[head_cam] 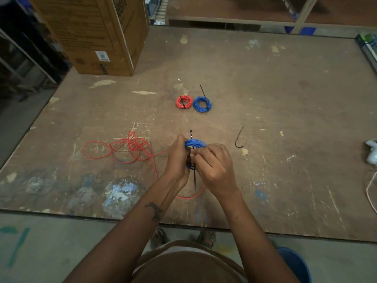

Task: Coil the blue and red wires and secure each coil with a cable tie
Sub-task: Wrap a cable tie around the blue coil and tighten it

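Note:
A blue wire coil (195, 143) is held above the table between both hands. My left hand (177, 158) grips its left side. My right hand (214, 166) grips the right side, its fingers pinching at a black cable tie (194, 176) that runs through the coil, head sticking up at the top and tail hanging down. A loose red wire (122, 149) lies tangled on the table to the left, one strand trailing under my wrists. Farther back sit a tied red coil (184, 102) and a tied blue coil (202, 104). A spare black cable tie (239, 137) lies to the right.
The worn brown table (265, 88) carries a large cardboard box (95, 33) at the back left. A white object with a cord (371, 151) rests at the right edge. A blue bucket (295, 264) stands on the floor by my right arm.

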`<act>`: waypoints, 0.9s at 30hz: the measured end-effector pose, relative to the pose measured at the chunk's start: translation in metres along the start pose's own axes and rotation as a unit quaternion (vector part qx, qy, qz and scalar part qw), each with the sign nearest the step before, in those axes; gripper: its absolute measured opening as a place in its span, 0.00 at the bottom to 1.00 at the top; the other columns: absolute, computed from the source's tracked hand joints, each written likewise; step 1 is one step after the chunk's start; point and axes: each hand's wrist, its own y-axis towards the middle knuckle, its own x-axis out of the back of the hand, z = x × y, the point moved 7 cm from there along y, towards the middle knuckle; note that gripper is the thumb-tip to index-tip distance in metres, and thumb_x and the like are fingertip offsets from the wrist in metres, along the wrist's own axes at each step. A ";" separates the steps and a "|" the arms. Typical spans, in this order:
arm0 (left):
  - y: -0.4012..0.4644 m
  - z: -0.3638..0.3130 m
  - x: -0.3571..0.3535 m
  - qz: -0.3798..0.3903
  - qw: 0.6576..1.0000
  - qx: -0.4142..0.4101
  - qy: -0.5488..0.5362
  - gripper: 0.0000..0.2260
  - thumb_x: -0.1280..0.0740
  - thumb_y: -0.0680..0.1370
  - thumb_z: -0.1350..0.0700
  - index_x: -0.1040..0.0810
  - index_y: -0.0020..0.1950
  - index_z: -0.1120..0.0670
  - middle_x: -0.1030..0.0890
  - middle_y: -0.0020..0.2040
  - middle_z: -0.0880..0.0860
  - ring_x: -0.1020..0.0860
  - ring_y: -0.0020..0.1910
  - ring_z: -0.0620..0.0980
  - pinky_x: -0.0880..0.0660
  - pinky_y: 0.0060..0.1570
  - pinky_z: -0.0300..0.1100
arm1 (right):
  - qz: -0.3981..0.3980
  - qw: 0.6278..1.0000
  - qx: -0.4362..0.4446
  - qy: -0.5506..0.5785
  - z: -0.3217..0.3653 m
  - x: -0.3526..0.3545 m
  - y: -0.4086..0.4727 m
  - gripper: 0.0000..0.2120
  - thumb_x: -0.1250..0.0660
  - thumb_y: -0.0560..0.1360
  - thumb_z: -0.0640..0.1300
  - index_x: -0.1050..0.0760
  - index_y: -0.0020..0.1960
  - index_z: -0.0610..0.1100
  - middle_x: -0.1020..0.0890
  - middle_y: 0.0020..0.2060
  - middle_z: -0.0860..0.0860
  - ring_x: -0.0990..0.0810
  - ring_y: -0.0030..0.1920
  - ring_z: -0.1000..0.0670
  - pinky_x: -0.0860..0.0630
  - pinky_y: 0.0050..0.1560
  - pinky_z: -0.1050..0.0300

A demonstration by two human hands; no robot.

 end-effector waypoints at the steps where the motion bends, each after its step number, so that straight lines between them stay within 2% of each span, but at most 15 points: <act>1: 0.000 0.003 -0.002 0.022 0.999 0.020 -0.017 0.15 0.42 0.84 0.51 0.33 0.37 0.50 0.33 0.31 0.50 0.33 0.29 0.46 0.34 0.31 0.42 | -0.012 1.000 0.003 -0.009 0.000 0.001 -0.001 0.09 0.24 0.78 0.33 0.19 0.41 0.39 0.13 0.45 0.45 0.20 0.46 0.41 0.23 0.49 0.46; 5: -0.001 0.006 -0.001 0.031 0.996 0.055 -0.059 0.13 0.38 0.81 0.47 0.26 0.39 0.53 0.30 0.35 0.51 0.32 0.33 0.46 0.32 0.33 0.38 | -0.024 1.000 0.005 -0.016 0.001 -0.001 -0.003 0.06 0.23 0.77 0.32 0.16 0.43 0.38 0.13 0.46 0.44 0.14 0.57 0.39 0.20 0.61 0.43; 8: -0.002 -0.002 0.002 0.017 1.000 0.003 -0.010 0.18 0.41 0.84 0.63 0.26 0.36 0.51 0.30 0.35 0.53 0.32 0.29 0.44 0.34 0.28 0.36 | -0.016 1.000 -0.003 -0.020 0.000 -0.002 -0.002 0.06 0.25 0.79 0.32 0.16 0.44 0.38 0.13 0.45 0.43 0.13 0.60 0.40 0.20 0.62 0.45; 10: -0.006 -0.010 0.000 0.027 0.998 -0.041 0.037 0.19 0.41 0.83 0.69 0.23 0.37 0.52 0.27 0.34 0.53 0.31 0.28 0.43 0.34 0.29 0.38 | -0.023 0.999 -0.010 -0.028 0.000 0.000 -0.001 0.08 0.26 0.79 0.32 0.17 0.42 0.38 0.14 0.43 0.43 0.13 0.58 0.40 0.19 0.58 0.46; 12: -0.008 -0.013 -0.002 0.022 0.998 -0.043 0.029 0.20 0.41 0.83 0.67 0.16 0.39 0.51 0.23 0.34 0.53 0.29 0.28 0.44 0.33 0.29 0.38 | -0.029 0.999 -0.015 -0.039 0.001 0.002 0.001 0.08 0.26 0.80 0.33 0.18 0.42 0.39 0.15 0.41 0.43 0.12 0.55 0.41 0.19 0.54 0.46; 13: -0.008 -0.014 -0.003 0.022 0.999 -0.043 0.019 0.17 0.41 0.83 0.64 0.14 0.44 0.54 0.21 0.35 0.53 0.27 0.28 0.44 0.31 0.29 0.37 | -0.031 0.998 -0.020 -0.047 0.001 0.004 0.002 0.08 0.25 0.80 0.34 0.18 0.42 0.39 0.15 0.41 0.44 0.12 0.53 0.42 0.20 0.52 0.47; 15: -0.009 -0.015 -0.005 0.023 0.999 -0.046 0.008 0.12 0.39 0.85 0.61 0.16 0.54 0.59 0.18 0.39 0.55 0.23 0.31 0.46 0.27 0.29 0.37 | -0.032 0.997 -0.044 -0.054 0.000 0.007 0.004 0.08 0.25 0.80 0.36 0.18 0.42 0.41 0.16 0.40 0.45 0.13 0.47 0.43 0.22 0.50 0.48; 18: -0.011 -0.017 -0.003 0.018 0.997 -0.069 0.017 0.10 0.38 0.86 0.59 0.18 0.55 0.60 0.18 0.35 0.51 0.24 0.28 0.44 0.28 0.28 0.36 | -0.003 0.992 -0.122 0.017 -0.008 0.007 0.003 0.03 0.25 0.80 0.38 0.15 0.48 0.43 0.14 0.45 0.50 0.15 0.46 0.47 0.25 0.49 0.47; 20: -0.011 -0.019 -0.001 0.014 0.996 -0.087 0.027 0.09 0.38 0.86 0.60 0.18 0.54 0.59 0.18 0.37 0.50 0.24 0.28 0.43 0.29 0.27 0.34 | 0.006 0.975 -0.199 0.095 -0.013 0.006 0.002 0.02 0.24 0.80 0.40 0.14 0.52 0.45 0.14 0.48 0.53 0.16 0.49 0.50 0.25 0.52 0.47; 23: -0.008 -0.020 0.002 0.005 0.991 -0.118 0.056 0.09 0.35 0.84 0.56 0.15 0.50 0.54 0.16 0.44 0.52 0.29 0.32 0.47 0.33 0.30 0.38 | -0.025 0.920 -0.315 0.229 -0.019 0.006 0.001 0.03 0.24 0.80 0.42 0.14 0.53 0.44 0.13 0.50 0.55 0.16 0.54 0.50 0.23 0.57 0.45; 25: -0.008 -0.023 0.003 -0.005 0.988 -0.136 0.075 0.09 0.35 0.83 0.57 0.15 0.49 0.54 0.16 0.46 0.53 0.32 0.33 0.46 0.35 0.33 0.41 | -0.030 0.885 -0.360 0.294 -0.021 0.005 0.002 0.04 0.26 0.82 0.42 0.14 0.53 0.43 0.13 0.51 0.52 0.16 0.57 0.48 0.22 0.58 0.41; 27: -0.010 -0.027 0.004 -0.014 0.984 -0.156 0.086 0.10 0.36 0.84 0.59 0.16 0.48 0.56 0.15 0.47 0.53 0.28 0.33 0.43 0.32 0.37 0.42 | -0.033 0.854 -0.378 0.356 -0.022 0.003 0.004 0.05 0.29 0.83 0.39 0.14 0.54 0.41 0.13 0.52 0.49 0.15 0.58 0.45 0.20 0.60 0.39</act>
